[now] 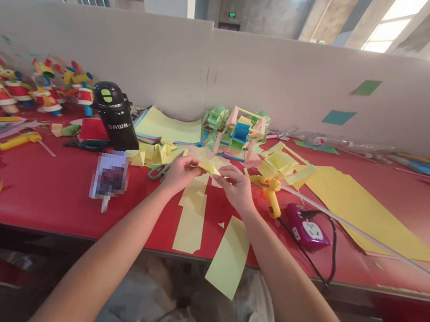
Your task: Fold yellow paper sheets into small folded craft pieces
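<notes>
Between my two hands is a small piece of folded yellow paper [209,168], raised a little over the red table. My left hand [183,173] pinches its left end, and my right hand [237,185] grips the right end with bent fingers. Below them lie pale yellow paper strips [190,223]. Another yellow paper sheet [229,257] overhangs the table's front edge near my right forearm. Beside my right hand rests a yellow glue gun [269,192]. Scissors [158,172] with grey-green handles lie left of my left hand, partly under folded yellow paper pieces [158,152].
Paper models [242,132] stand at the back, beside a paper stack [169,125]. A black bottle [117,117] stands left, near several toy figures [45,89]. To the right are a purple power socket [306,228] with a cord and large yellow sheets [371,214].
</notes>
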The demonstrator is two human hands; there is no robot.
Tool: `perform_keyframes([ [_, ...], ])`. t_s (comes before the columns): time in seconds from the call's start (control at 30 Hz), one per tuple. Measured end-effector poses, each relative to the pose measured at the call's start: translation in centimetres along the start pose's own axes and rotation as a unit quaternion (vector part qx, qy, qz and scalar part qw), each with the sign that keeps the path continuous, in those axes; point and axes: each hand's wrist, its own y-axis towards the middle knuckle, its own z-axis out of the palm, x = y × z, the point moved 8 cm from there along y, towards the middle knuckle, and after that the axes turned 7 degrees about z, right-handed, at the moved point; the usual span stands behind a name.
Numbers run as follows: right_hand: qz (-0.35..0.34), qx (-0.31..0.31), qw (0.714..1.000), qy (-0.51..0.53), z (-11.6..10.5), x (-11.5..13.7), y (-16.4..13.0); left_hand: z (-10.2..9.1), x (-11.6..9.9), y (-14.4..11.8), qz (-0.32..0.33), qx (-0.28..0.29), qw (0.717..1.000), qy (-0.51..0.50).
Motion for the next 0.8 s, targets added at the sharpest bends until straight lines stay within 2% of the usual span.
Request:
perform_keyframes([
  [0.37, -0.009, -0.003, 1.0, 0.016, -0.1, 1.1, -0.3, -0.2, -0.1, 0.1, 0.002, -0.008, 0.999, -0.032],
  [0.6, -0.006, 0.004, 1.0, 0.018, -0.1, 1.2, -0.3, 0.0, 0.0, 0.0, -0.025, -0.013, 0.998, -0.052],
  [0.8, 0.004, 0.01, 1.0, 0.027, 0.1, 1.1, -0.4, 0.0, 0.3, 0.0, -0.012, -0.009, 0.999, -0.041],
])
